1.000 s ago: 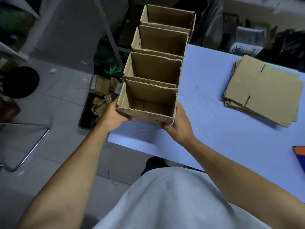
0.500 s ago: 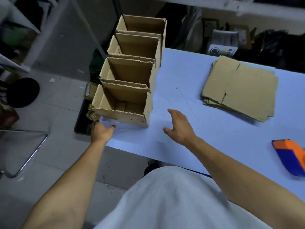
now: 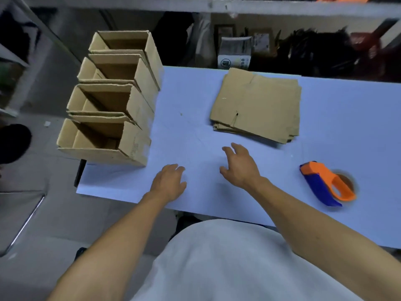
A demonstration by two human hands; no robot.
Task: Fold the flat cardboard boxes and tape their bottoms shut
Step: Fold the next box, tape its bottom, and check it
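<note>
While both my left hand (image 3: 168, 183) and right hand (image 3: 239, 166) hover with fingers loosely spread and holding nothing, the near folded brown cardboard box (image 3: 104, 140) overhangs the pale blue bench (image 3: 195, 118) at its left edge and could topple; the flat brown cardboard stack (image 3: 258, 105) waits far right.

light: dim indoor, cool cast, table (image 3: 217, 94) the brightest surface | shadows: soft, faint under the right hand (image 3: 239, 168) and left hand (image 3: 168, 183), denser beside the tape dispenser (image 3: 325, 183) | blur: fingertips smeared (motion), shelf clutter beyond murky | distortion: wide-angle bending at frame edges | glare: none on the table
</note>
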